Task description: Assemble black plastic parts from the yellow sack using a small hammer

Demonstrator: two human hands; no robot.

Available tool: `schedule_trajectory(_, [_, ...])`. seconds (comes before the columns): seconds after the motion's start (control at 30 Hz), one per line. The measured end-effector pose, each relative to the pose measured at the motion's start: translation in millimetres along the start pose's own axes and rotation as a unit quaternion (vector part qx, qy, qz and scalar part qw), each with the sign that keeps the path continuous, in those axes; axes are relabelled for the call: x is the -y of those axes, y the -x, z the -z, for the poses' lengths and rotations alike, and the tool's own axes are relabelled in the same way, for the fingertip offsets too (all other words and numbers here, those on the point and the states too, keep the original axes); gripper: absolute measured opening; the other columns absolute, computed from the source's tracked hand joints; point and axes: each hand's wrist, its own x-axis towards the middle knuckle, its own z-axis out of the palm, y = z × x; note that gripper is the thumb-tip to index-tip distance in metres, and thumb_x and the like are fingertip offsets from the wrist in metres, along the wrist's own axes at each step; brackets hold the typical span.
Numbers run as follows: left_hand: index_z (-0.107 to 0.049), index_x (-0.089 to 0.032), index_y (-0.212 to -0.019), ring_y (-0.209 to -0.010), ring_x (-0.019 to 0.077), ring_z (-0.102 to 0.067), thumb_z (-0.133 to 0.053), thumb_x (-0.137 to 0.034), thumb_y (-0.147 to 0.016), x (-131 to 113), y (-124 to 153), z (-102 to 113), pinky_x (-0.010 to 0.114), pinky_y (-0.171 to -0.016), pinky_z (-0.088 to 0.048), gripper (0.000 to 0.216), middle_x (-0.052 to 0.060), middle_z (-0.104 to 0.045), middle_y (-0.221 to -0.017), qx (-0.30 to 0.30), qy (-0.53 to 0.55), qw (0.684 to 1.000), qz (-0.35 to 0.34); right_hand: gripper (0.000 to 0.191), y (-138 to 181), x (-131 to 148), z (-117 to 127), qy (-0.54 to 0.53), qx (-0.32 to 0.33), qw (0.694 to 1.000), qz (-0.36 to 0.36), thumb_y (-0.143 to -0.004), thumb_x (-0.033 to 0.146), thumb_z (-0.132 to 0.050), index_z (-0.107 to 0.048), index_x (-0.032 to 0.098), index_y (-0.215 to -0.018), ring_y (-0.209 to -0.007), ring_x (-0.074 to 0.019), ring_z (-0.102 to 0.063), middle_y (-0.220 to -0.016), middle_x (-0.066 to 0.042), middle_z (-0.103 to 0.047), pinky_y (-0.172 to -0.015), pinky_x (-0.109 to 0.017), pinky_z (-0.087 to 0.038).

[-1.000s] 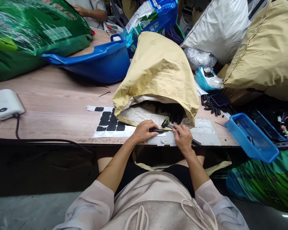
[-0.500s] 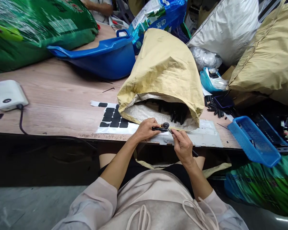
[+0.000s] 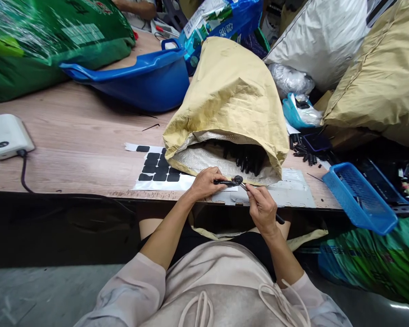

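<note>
Pinching a black rod (image 3: pixel 226 182) in the fingers of the left hand (image 3: pixel 206 183), near the tabletop (image 3: pixel 88 159) edge, before the yellow sack (image 3: pixel 225 91). Gripping a small hammer (image 3: pixel 238 180) in the fingers of the right hand (image 3: pixel 263 211), head by the rod's end; contact unclear. Best to tap squarely, fingertips clear.

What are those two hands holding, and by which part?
The left hand pinches a slim black piece near its left end; the right hand grips a small hammer around its handle.
</note>
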Motion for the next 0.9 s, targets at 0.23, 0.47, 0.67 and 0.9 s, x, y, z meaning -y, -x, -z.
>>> schedule_trajectory(0.23, [-0.081, -0.022, -0.099, -0.095, 0.0219, -0.064, -0.078, -0.025, -0.081, -0.2, 1.0, 2.3, 0.033, -0.087, -0.049, 0.018, 0.003, -0.068, -0.094, 0.006, -0.015, 1.000, -0.010, 0.029, -5.7, -15.5, -1.3, -0.009, -0.006, 1.000, -0.018, -0.106, 0.028, -0.053, -0.076, 0.026, -0.124, -0.094, -0.0184, -0.068, -0.098, -0.006, -0.073, -0.087, -0.031, -0.055])
schedule_trajectory(0.47, [-0.071, -0.021, -0.093, -0.093, 0.0223, -0.064, -0.072, -0.018, -0.076, 1.7, 0.1, 2.9, 0.035, -0.086, -0.048, 0.017, 0.002, -0.070, -0.096, 0.004, -0.016, 1.000, -0.022, 0.025, -22.5, -46.4, -15.5, 0.121, -0.035, 0.992, -0.002, -0.105, 0.034, -0.057, -0.080, 0.025, -0.110, -0.083, -0.0196, -0.057, -0.089, -0.005, -0.069, -0.080, -0.032, -0.045])
schedule_trajectory(0.67, [-0.068, -0.021, -0.092, -0.094, 0.0233, -0.063, -0.071, -0.019, -0.076, 1.6, 1.7, 3.7, 0.036, -0.086, -0.048, 0.016, 0.002, -0.070, -0.095, 0.009, -0.017, 0.999, -0.031, 0.021, -17.8, -46.6, -22.6, 0.146, -0.028, 0.989, -0.010, -0.102, 0.033, -0.061, -0.080, 0.026, -0.109, -0.085, -0.0206, -0.053, -0.091, -0.005, -0.067, -0.081, -0.034, -0.041])
schedule_trajectory(0.9, [-0.068, -0.020, -0.090, -0.090, 0.0227, -0.063, -0.076, -0.024, -0.080, -0.2, 3.9, 7.0, 0.036, -0.086, -0.046, 0.013, 0.003, -0.071, -0.092, -0.002, 0.002, 0.999, -0.053, 0.021, -16.8, -43.5, -22.1, 0.149, -0.027, 0.988, -0.012, -0.102, 0.031, -0.060, -0.078, 0.024, -0.110, -0.088, -0.0217, -0.054, -0.095, -0.006, -0.067, -0.082, -0.034, -0.042])
